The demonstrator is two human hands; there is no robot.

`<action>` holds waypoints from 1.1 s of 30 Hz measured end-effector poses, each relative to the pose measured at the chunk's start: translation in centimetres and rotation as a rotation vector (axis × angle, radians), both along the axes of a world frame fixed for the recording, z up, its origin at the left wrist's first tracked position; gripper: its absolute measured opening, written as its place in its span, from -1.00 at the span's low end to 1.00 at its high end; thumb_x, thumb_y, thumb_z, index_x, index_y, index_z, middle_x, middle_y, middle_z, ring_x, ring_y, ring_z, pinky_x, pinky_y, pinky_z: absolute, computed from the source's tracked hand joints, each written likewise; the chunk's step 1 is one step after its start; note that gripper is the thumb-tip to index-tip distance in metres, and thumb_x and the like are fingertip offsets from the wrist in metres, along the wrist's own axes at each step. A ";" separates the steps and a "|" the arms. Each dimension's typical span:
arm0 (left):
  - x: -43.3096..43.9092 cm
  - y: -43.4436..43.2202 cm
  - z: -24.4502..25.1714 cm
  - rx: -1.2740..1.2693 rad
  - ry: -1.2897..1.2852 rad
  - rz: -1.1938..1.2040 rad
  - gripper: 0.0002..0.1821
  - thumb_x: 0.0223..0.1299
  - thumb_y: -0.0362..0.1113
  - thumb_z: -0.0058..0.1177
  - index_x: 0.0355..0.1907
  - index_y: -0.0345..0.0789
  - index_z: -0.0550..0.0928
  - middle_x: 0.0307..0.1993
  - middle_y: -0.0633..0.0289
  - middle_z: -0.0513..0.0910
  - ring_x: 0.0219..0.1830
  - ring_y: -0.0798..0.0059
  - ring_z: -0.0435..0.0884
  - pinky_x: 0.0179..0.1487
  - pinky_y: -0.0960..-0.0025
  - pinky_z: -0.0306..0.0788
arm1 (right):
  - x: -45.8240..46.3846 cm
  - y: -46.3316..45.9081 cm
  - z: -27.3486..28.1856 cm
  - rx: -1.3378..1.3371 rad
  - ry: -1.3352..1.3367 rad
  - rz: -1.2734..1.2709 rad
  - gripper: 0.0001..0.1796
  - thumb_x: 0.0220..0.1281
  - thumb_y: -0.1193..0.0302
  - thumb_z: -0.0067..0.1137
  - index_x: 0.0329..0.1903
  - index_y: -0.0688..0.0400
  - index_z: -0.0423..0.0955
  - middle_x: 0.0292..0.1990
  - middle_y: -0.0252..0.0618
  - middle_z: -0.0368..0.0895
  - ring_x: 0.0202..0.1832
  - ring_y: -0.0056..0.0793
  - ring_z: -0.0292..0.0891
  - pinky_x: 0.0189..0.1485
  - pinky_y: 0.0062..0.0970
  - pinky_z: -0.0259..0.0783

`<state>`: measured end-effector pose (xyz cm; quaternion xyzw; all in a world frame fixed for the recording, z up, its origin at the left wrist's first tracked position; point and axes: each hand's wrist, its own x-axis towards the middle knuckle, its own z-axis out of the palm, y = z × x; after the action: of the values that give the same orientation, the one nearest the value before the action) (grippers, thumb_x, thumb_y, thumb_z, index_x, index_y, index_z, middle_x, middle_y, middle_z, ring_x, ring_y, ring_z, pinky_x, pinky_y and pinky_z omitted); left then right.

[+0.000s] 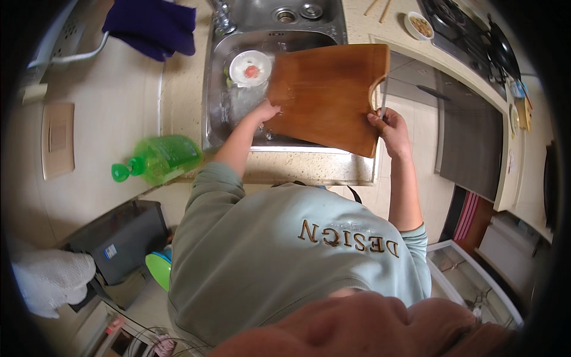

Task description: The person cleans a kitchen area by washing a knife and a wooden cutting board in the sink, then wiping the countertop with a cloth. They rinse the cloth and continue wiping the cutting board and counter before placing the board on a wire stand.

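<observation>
A wooden cutting board (328, 98) is tilted over the near basin of a stainless steel sink (208, 98). My right hand (391, 129) grips its right edge by the curved handle cutout, thumb on the face. My left hand (267, 110) touches the board's lower left part; its fingers are partly hidden, so whether they close on the board does not show. Just left of the board, a white bowl (236, 68) with something reddish in it stands in the basin among water and small green bits.
A green dish soap bottle (171, 156) lies left of the sink. A purple cloth (151, 26) hangs at upper left. Wooden chopsticks (386, 11) and a bowl of food (420, 26) are on the counter near the gas stove (464, 40). The faucet (223, 20) rises behind the basin.
</observation>
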<state>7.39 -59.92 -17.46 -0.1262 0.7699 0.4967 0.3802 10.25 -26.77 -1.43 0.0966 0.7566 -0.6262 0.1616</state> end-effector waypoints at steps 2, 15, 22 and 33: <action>0.1 0.4 0.0 -0.170 0.137 -0.034 -0.29 0.09 -0.13 0.08 0.26 -0.32 0.16 0.16 0.00 0.37 0.19 0.19 0.35 0.10 0.14 0.32 | 0.2 0.2 -0.4 -0.046 -0.051 -0.008 -0.88 0.14 0.43 0.18 -0.35 0.17 0.43 -0.44 -0.47 0.49 -0.42 -0.73 0.35 -0.39 -0.66 0.29; 3.3 4.2 6.4 -0.353 0.615 0.339 -0.70 0.27 -0.20 -0.02 -0.13 -0.42 0.53 -0.36 0.11 0.61 -0.29 0.46 0.54 -0.23 0.35 0.46 | 1.9 5.0 -2.0 -0.423 -0.070 0.068 -0.62 0.22 0.48 0.10 0.09 0.21 0.32 -0.25 -0.31 0.56 -0.26 -0.58 0.52 -0.25 -0.60 0.45; 3.1 11.7 15.2 -1.033 1.321 0.036 -0.50 0.17 0.05 0.01 0.05 -0.23 0.54 0.24 0.04 0.29 0.28 -0.03 0.16 0.20 -0.05 0.18 | 8.4 20.1 -2.8 -0.445 -0.013 -0.053 -0.70 0.23 0.42 0.08 -0.01 0.27 0.39 -0.24 -0.24 0.59 -0.28 -0.51 0.59 -0.29 -0.58 0.49; -2.7 38.4 20.8 -0.395 1.665 -0.172 -0.48 0.15 -0.13 0.09 0.17 -0.20 0.41 0.25 -0.09 0.24 0.28 -0.04 0.16 0.31 0.10 0.06 | 28.3 43.5 -6.7 -0.418 -0.159 -0.719 -0.78 0.26 0.43 0.02 -0.09 0.28 0.41 -0.24 -0.23 0.59 -0.31 -0.54 0.58 -0.29 -0.65 0.50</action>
<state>4.71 -21.53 3.31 0.2741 0.8774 0.2537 -0.3012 38.56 16.76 -8.16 0.3674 0.5168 -0.7732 0.0067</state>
